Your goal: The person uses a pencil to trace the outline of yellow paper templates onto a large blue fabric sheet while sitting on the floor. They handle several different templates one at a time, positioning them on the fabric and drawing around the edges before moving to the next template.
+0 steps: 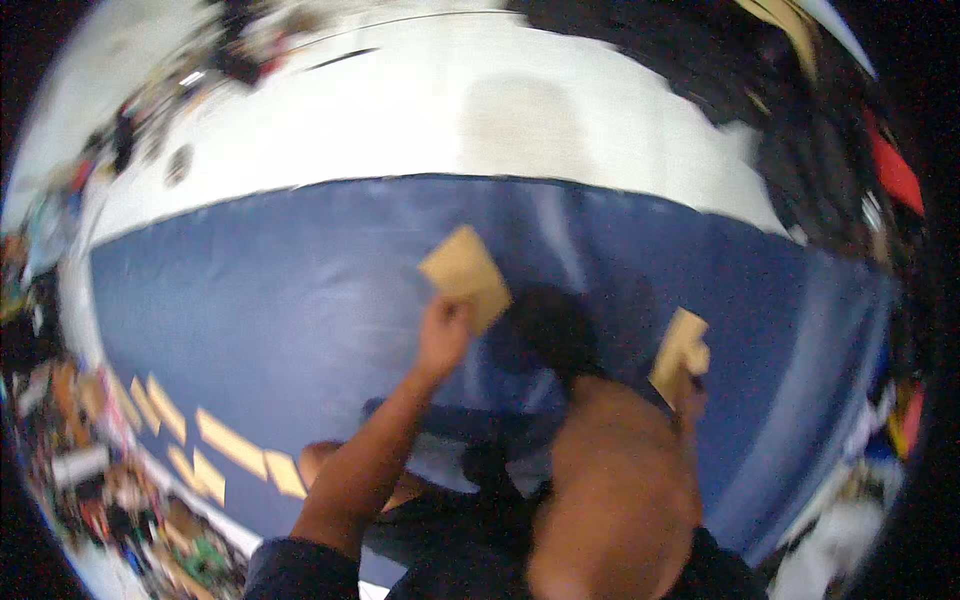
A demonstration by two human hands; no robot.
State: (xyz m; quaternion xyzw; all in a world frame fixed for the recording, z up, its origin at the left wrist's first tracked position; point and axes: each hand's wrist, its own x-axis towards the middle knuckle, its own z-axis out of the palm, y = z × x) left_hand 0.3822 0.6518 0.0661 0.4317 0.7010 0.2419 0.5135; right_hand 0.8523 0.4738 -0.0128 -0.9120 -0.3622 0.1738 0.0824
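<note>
A flat, roughly square tan piece (467,275), like card or thin board, is pinched at its near edge by my left hand (445,335), its fingers closed. It is over the blue sheet (270,270), and I cannot tell whether it touches the sheet. To the right, beyond my bent knee, my right hand (690,388) is closed on a narrow tan strip (676,345); blur hides the exact grip. Several similar tan pieces (230,442) lie at the left edge of the blue sheet.
My bare knee (620,470) rises between my forearms. Past the blue sheet's far edge is a white surface (380,120) with a dark heap of cloth (690,60) at the far right. Mixed clutter (110,480) lines the left side, and a red item (893,165) is at the right.
</note>
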